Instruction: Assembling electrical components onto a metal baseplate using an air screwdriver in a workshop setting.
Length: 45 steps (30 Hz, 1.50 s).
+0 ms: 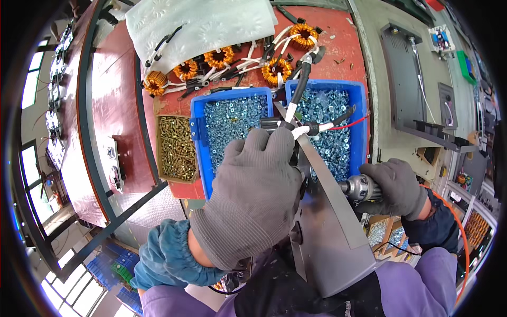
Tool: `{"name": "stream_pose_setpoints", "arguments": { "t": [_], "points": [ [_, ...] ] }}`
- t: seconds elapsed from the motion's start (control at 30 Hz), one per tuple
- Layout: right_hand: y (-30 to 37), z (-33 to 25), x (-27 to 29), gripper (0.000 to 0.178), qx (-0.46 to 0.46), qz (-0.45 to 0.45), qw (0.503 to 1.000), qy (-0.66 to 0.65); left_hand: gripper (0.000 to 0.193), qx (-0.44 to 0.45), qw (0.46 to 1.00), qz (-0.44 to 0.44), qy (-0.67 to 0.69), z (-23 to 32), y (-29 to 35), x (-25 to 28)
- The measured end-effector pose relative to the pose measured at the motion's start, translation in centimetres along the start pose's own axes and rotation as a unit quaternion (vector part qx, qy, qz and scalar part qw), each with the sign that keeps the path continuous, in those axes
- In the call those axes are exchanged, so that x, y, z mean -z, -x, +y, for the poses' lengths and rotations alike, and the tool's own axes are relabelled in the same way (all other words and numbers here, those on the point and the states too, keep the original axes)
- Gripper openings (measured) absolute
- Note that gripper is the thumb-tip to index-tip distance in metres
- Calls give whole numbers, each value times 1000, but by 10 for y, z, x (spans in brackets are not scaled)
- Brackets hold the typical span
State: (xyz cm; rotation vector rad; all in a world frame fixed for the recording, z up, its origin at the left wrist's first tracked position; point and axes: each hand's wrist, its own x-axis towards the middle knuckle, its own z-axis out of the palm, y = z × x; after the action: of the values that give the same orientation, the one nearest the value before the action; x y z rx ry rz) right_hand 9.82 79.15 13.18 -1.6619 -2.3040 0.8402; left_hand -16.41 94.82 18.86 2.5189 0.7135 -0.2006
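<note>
A bent grey metal panel [330,238] stands tilted in front of my body, its narrow end over the blue bins. My left hand [259,185], in a grey glove, is closed over the panel's left side; its fingertips are hidden. Black and white cables [300,95] with lugs rise from beside the fingers, and a thin red wire [349,123] runs to the right. My right hand [396,186], gloved too, grips a silver-headed air driver [360,188], whose tip meets the panel's right side.
Two blue bins [198,113] hold silver nuts and bolts, beside a cardboard box [165,117] of brass-coloured screws. Behind them, copper-wound ring coils [219,56] and white foam sheeting [206,26] lie on the red table [338,31]. An orange hose [462,232] curves down at right.
</note>
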Motion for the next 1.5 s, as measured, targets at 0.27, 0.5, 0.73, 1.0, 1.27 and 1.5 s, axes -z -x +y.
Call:
{"name": "stream_pose_setpoints", "arguments": {
  "t": [0.27, 0.5, 0.73, 1.0, 1.27, 1.5],
  "points": [
    [-2, 2, 2, 84, 9, -20, 1000, -20, 21, 20, 999, -19, 17, -3, -10, 0],
    [-1, 4, 5, 88, 12, -15, 1000, -22, 21, 19, 1000, -7, 2, -1, -9, -2],
    [-3, -3, 19, 95, 4, -60, 998, -14, 19, -71, 992, -24, 106, -21, 1, 6],
    [-1, -16, 26, 83, 0, -43, 988, 147, 16, -91, 992, -82, 40, -18, 2, 6],
    [-4, -18, 29, 72, 7, -35, 983, 179, 22, -37, 996, -20, 80, -9, 5, -5],
    [-4, -16, 23, 54, 26, 1, 978, 209, 25, -58, 998, -17, 22, -4, 10, -4]
  ]
}}
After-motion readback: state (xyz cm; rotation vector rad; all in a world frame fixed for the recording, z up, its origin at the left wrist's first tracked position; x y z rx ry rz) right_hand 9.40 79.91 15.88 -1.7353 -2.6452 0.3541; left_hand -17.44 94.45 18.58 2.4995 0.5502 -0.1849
